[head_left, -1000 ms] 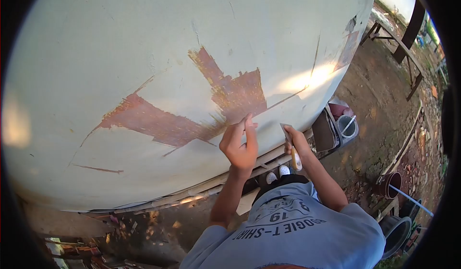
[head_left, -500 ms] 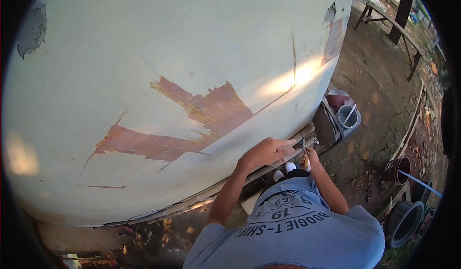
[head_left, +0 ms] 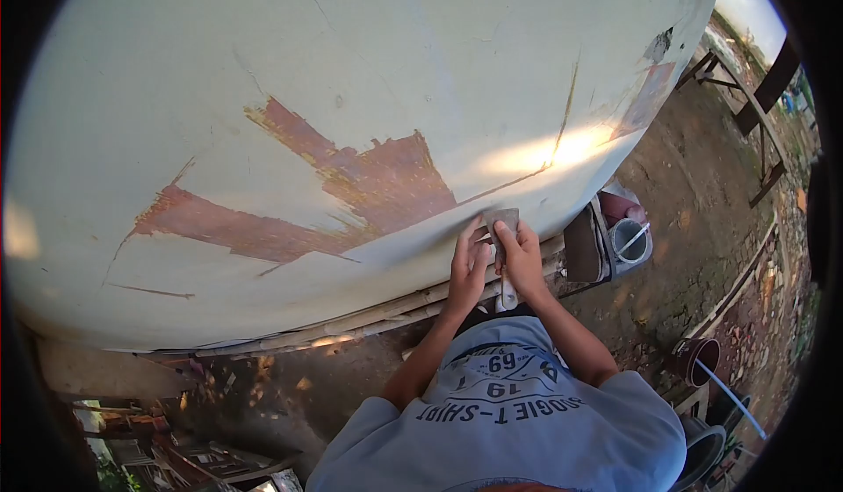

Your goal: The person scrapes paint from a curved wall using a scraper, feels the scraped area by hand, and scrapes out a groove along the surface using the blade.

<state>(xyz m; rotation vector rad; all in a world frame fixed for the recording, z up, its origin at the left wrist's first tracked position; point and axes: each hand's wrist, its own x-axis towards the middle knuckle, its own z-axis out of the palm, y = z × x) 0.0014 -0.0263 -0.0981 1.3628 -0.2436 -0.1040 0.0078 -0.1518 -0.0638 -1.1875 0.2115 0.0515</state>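
Note:
My right hand [head_left: 522, 259] is closed around a putty knife with its broad grey blade [head_left: 501, 217] pointing up towards the wall. The thumb lies against the blade, and the handle end [head_left: 507, 299] pokes out below the fingers. Just left of it is my left hand [head_left: 469, 268], its fingers partly bent and apart, with the fingertips close to the blade's left edge. Whether they touch it I cannot tell. Behind both hands stands a pale painted wall [head_left: 369, 70], with reddish-brown scraped patches [head_left: 399, 180] and thin cracks.
Bamboo poles [head_left: 404, 307] run along the wall's foot. To the right, a grey bucket [head_left: 630, 239] with a pale stick sits by a sack. Farther right are a brown bucket [head_left: 700, 362] with a blue pole, a dark tub [head_left: 702, 452] and a wooden bench [head_left: 746, 97].
Both hands have risen from near the waist towards the wall and come together. The putty knife has come up with my right hand, its blade now showing. The view has shifted slightly.

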